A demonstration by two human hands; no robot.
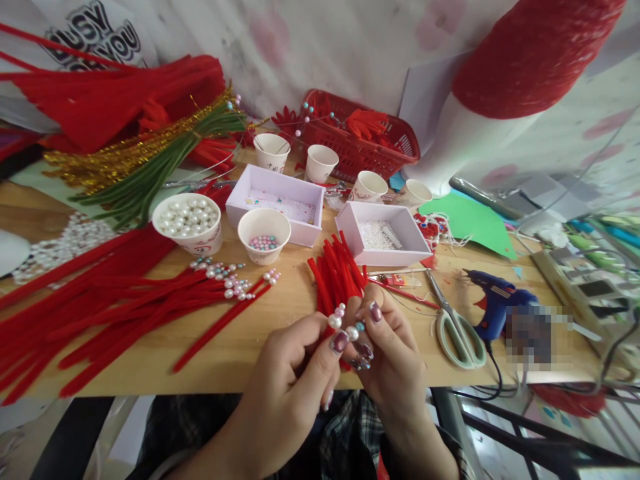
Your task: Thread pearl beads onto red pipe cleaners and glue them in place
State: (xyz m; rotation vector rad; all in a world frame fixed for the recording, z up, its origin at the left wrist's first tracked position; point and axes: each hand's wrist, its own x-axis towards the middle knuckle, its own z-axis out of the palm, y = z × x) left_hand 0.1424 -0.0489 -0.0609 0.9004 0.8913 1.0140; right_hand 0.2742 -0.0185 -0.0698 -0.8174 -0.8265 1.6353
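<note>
Close to the table's front edge, my left hand (300, 367) and my right hand (393, 347) meet, both with fingers closed. Between their fingertips is a small cluster of white, pink and blue pearl beads (335, 321). My left thumb and fingers pinch the cluster's base, where a bit of red shows. The right thumb and forefinger press at a white pearl and a blue bead. Most of what lies under the fingers is hidden. Just beyond the hands lies a bunch of short red pipe cleaners (334, 273). Beaded red pipe cleaners (150, 300) lie to the left.
A paper cup of large pearls (186, 248) and a cup of small beads (264, 257) stand left of centre. Two white boxes (300, 237) (395, 256) hold tiny beads. Scissors (460, 340) and a blue glue gun (495, 300) lie right; a red basket (370, 160) stands behind.
</note>
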